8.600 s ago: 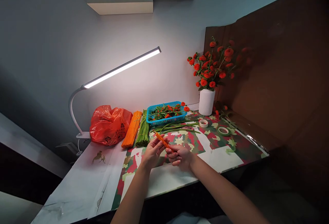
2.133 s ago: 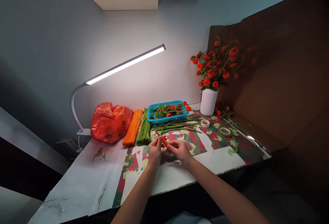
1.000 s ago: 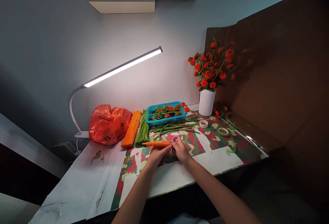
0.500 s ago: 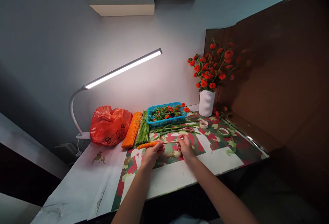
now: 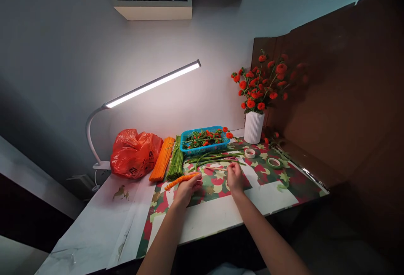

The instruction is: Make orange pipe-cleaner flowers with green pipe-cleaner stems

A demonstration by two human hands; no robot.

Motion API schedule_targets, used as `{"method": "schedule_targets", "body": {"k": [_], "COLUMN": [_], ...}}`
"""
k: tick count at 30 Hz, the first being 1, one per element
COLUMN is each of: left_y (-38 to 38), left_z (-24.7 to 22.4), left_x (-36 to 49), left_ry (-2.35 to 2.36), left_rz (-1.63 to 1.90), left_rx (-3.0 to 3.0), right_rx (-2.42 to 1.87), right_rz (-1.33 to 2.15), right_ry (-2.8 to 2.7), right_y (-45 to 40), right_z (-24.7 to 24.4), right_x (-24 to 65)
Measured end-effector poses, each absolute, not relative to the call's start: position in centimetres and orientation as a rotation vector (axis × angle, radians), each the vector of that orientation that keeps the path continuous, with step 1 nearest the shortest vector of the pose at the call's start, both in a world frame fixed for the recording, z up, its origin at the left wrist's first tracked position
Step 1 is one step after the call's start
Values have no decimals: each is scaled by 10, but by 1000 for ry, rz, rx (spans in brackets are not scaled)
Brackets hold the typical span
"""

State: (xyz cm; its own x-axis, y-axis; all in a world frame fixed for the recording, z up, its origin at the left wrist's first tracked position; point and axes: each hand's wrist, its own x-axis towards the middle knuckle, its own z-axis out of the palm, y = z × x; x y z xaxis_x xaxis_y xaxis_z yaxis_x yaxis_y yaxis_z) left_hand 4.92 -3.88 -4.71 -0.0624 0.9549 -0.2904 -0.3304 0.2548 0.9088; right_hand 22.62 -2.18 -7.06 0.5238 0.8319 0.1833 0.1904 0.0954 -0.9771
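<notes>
**Left hand (image 5: 188, 188) gripped coiled orange fuzzy strip (image 5: 180, 180), below centre**

Above, I saw a blue mesh basket (image 5: 205, 150) holding green-stemmed red flowers (image 5: 205, 143). The right hand (image 5: 235, 178) pinched a thin pale stick (image 5: 215, 168); white tabletop (image 5: 214, 222) lay open lower centre.

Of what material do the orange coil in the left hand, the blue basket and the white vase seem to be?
Orange coil in the left hand: perhaps fuzzy craft wire, matte; it holds its ridged, curved shape.
Blue basket: likely plastic, slightly glossy, with thin, perforated walls.
White vase: ceramic or plastic, fairly matte; its even ribs fit both.
</notes>
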Motion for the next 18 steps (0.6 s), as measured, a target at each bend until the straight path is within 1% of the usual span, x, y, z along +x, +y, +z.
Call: {"method": "schedule_targets", "body": {"k": [3, 7, 9, 14, 18], "left_y": [-41, -44, -44, -44, -43], "left_z": [-47, -46, -47, -48, -47], "left_x": [51, 52, 52, 56, 59], "left_ry": [1131, 1110, 1119, 1146, 1098], "left_rz": [1208, 1207, 1217, 1195, 1272], "left_rx": [736, 773, 806, 866, 785], "right_rx": [-1556, -1632, -1661, -1602, -1477], "right_rz": [549, 163, 30, -63, -98], "right_ry": [-1143, -1414, -1507, -1908, -2262], "right_y": [-26, -29, -30, -19, 9], "right_z": [-70, -72, -71, -52, -34], "right_x": [222, 221, 219, 202, 177]}}
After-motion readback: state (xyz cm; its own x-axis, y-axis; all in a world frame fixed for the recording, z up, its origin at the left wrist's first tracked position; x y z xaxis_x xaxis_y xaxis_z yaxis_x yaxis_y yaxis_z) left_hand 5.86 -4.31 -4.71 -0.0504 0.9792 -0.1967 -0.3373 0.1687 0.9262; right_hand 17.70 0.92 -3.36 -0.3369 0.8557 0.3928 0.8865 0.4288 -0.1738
